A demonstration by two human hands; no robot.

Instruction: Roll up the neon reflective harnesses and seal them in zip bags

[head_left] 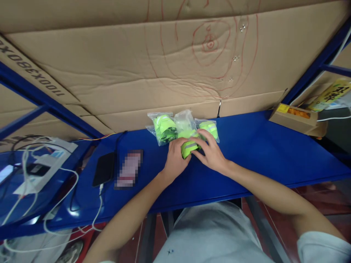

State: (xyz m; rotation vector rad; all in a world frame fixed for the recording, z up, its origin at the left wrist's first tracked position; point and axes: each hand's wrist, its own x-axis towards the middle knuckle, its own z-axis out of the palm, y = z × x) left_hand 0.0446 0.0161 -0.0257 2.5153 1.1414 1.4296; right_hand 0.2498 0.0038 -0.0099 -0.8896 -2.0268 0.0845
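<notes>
My left hand [177, 157] and my right hand [210, 151] are both closed around a folded neon-green reflective vest [189, 147] with a grey stripe, low over the blue table. Just behind it a clear plastic bag [184, 120] lies against the vest; whether the vest is partly inside the bag I cannot tell. To the left sits a bagged green vest [165, 128], rolled up in clear plastic. Another bagged green vest [208, 128] lies behind my right hand, partly covered by its fingers.
On the blue table [246, 146], a black phone [104, 168] with a white cable and a blurred-out pinkish phone-shaped object [129, 170] lie left. Tangled cables [27, 164] fill the far left. An open cardboard box [294, 118] stands right. A cardboard wall [123, 73] rises behind.
</notes>
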